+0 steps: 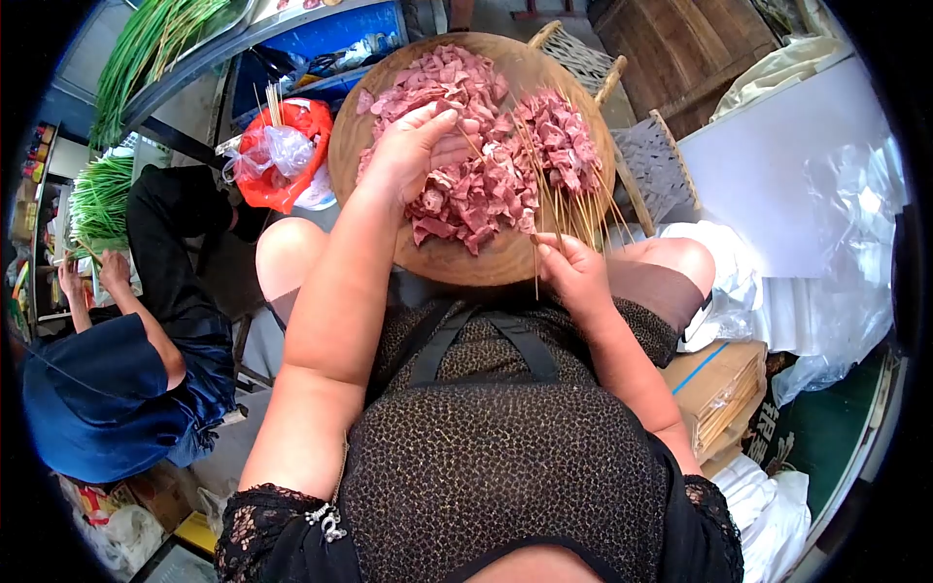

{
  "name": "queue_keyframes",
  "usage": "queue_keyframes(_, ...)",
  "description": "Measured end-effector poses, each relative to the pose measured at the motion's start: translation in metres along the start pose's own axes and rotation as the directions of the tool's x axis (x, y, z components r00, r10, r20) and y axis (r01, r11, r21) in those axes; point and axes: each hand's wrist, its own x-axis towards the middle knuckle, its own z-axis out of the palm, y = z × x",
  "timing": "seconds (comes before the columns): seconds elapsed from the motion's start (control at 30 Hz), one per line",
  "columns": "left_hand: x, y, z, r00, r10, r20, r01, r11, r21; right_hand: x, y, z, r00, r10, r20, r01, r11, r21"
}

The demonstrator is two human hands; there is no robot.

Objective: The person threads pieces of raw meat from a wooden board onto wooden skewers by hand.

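A round wooden board (442, 260) bears a large heap of cut raw meat (476, 209). On its right side lie skewers threaded with meat (564, 141), their bare sticks fanning toward the front edge. My left hand (418, 151) is over the heap, thumb and fingers pressed together; what they hold, if anything, is too small to make out. Near the board's front edge, my right hand (571, 272) pinches a thin wooden skewer (535, 257) that stands roughly upright in view beside the meat.
A red bag (282, 155) with sticks stands left of the board. At far left a co-worker (107, 389) handles green stalks (102, 199). Woven chairs (651, 170) stand behind right; cardboard (719, 389) and plastic bags (850, 253) lie at right.
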Motion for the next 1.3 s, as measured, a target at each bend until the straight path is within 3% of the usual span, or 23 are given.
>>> queue_keyframes(0.47, 0.005, -0.014, 0.001, 0.996, -0.027, 0.085, 0.033, 0.996, -0.079, 0.004, -0.002, 0.008, 1.000, 0.002, -0.004, -0.002, 0.998, 0.066)
queue_keyframes(0.73, -0.005, -0.011, 0.007, 0.986, -0.088, 0.139, 0.070, 0.989, 0.128, 0.013, -0.013, 0.005, 0.998, -0.035, -0.053, 0.038, 0.997, 0.071)
queue_keyframes(0.77, -0.003, -0.009, 0.003, 0.995, 0.052, 0.090, -0.091, 0.853, 0.513, 0.012, -0.016, 0.003, 0.998, -0.017, -0.062, 0.024, 0.993, 0.116)
queue_keyframes(0.8, -0.002, -0.006, 0.002, 0.974, 0.201, 0.104, -0.201, 0.549, 0.811, 0.012, -0.017, 0.000, 0.998, -0.001, -0.069, 0.012, 0.987, 0.160)
queue_keyframes(0.83, -0.007, -0.006, 0.002, 0.949, 0.283, 0.140, -0.235, 0.339, 0.911, 0.013, -0.015, -0.004, 0.998, 0.000, -0.070, 0.012, 0.987, 0.160)
queue_keyframes(0.87, -0.010, -0.008, 0.003, 0.949, 0.283, 0.140, -0.236, 0.339, 0.911, 0.014, -0.010, -0.007, 0.996, -0.032, -0.085, 0.043, 0.990, 0.132)
queue_keyframes(0.93, -0.014, -0.015, 0.004, 0.980, 0.090, 0.178, -0.163, -0.146, 0.976, 0.013, -0.009, -0.008, 0.993, -0.061, -0.099, 0.072, 0.992, 0.106)
queue_keyframes(0.97, -0.014, -0.027, -0.001, 0.962, 0.144, 0.232, -0.191, -0.251, 0.949, 0.011, -0.010, -0.008, 0.995, -0.025, -0.092, 0.037, 0.990, 0.136)
queue_keyframes(1.07, -0.010, -0.041, 0.000, 0.960, 0.124, 0.252, -0.208, -0.289, 0.935, 0.008, -0.012, -0.005, 0.997, 0.012, -0.073, 0.001, 0.985, 0.172)
queue_keyframes(1.13, -0.011, -0.036, 0.001, 0.969, 0.103, 0.225, -0.198, -0.223, 0.955, 0.008, -0.011, -0.004, 0.998, 0.010, -0.064, 0.001, 0.984, 0.178)
queue_keyframes(1.23, -0.010, -0.020, -0.003, 0.972, 0.158, 0.176, -0.218, 0.310, 0.925, 0.010, -0.005, -0.006, 0.996, -0.031, -0.081, 0.047, 0.978, 0.204)
queue_keyframes(1.27, 0.000, -0.026, -0.015, 0.957, 0.242, 0.162, -0.257, 0.436, 0.863, 0.008, -0.005, -0.007, 0.997, -0.007, -0.076, 0.023, 0.978, 0.209)
queue_keyframes(1.3, 0.003, -0.014, -0.014, 0.985, 0.171, 0.022, -0.142, 0.730, 0.669, 0.008, -0.007, -0.006, 0.998, 0.013, -0.067, 0.001, 0.977, 0.212)
